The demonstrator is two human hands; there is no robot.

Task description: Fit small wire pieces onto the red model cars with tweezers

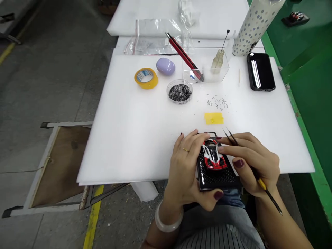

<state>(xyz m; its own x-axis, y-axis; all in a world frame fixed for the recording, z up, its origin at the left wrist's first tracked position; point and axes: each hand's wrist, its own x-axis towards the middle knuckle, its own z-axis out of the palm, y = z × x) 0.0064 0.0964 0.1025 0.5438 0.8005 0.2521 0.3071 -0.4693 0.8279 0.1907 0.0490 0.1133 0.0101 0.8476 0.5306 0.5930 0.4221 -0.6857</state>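
A red, white and black model car sits on a black display base at the table's near edge. My left hand is wrapped round the base's left side, thumb at the near edge and fingertips by the car's far end. My right hand holds a pair of dark tweezers with a yellow section; their two tips stick out past the fingers, apart, pointing away from me. The right index fingertip touches or nearly touches the car's right side. Whether the tweezers' tips hold anything is too small to tell.
Beyond my hands lie yellow tape, scattered black fibres and a round dish of fibres. Farther back are a tape roll, a purple object, a clear box with a small bottle, and a black case.
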